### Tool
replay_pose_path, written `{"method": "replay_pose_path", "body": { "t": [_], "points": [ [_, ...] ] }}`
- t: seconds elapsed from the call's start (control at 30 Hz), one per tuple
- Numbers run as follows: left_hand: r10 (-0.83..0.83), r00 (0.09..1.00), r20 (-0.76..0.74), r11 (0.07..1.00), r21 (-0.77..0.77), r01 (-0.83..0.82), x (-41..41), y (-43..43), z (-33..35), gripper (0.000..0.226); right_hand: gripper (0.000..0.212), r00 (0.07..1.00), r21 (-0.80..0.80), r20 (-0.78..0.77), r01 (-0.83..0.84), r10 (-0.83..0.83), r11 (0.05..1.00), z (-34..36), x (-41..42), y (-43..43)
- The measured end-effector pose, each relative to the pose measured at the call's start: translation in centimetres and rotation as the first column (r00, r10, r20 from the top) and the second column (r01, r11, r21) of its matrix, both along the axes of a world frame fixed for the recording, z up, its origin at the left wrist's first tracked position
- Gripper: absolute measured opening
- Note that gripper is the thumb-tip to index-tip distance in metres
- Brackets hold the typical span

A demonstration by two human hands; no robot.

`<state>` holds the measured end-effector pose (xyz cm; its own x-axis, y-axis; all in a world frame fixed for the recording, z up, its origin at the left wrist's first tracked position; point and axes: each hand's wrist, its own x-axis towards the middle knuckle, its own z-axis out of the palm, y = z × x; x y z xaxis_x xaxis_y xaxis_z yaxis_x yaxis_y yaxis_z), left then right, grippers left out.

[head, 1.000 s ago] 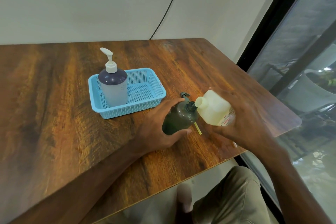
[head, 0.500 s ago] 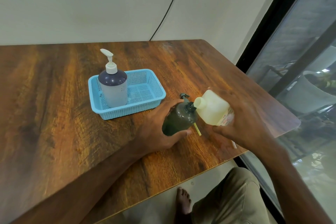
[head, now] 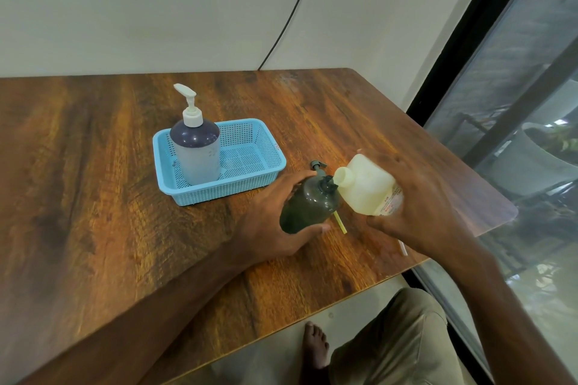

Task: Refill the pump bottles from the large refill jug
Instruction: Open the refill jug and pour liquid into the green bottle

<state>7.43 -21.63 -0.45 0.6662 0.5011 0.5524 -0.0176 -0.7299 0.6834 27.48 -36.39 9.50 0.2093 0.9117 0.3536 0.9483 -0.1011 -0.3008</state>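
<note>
My left hand (head: 266,222) grips a dark green bottle (head: 308,205) standing on the wooden table (head: 93,212), its neck open. My right hand (head: 419,212) holds the pale yellow refill jug (head: 364,187) tilted, with its open spout (head: 344,176) right beside the green bottle's neck. A dark pump head (head: 317,165) with a yellow tube (head: 340,223) lies on the table behind the green bottle. A second pump bottle (head: 197,150) with a white pump and dark liquid stands in the blue basket (head: 250,178).
The table's right edge and rounded corner (head: 500,212) lie close to the jug. A glass door with a dark frame (head: 469,40) runs along the right. A black cable (head: 291,15) hangs on the wall. My knee and bare foot (head: 316,350) show below the front edge.
Both hands and both bottles have stayed almost still; the jug remains tilted at the green bottle's neck. The view has shifted slightly.
</note>
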Motion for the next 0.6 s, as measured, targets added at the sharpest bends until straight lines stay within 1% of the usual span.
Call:
{"method": "replay_pose_path", "body": {
  "t": [0.17, 0.37, 0.6],
  "points": [
    [0.003, 1.0, -0.008, 1.0, -0.006, -0.003, -0.13, 0.04, -0.04, 0.09, 0.1, 1.0, -0.006, -0.009, 0.008, -0.008, 1.0, -0.03, -0.05, 0.05],
    [0.003, 1.0, 0.0, 1.0, -0.012, -0.003, -0.08, -0.05, 0.14, 0.09, 0.099, 1.0, 0.041, 0.009, -0.027, 0.027, 0.999, 0.13, -0.13, 0.08],
    [-0.002, 1.0, -0.008, 1.0, -0.022, 0.002, -0.1, -0.11, 0.15, 0.091, 0.099, 1.0, 0.009, -0.002, -0.025, 0.025, 1.0, 0.2, -0.01, 0.07]
  ]
}}
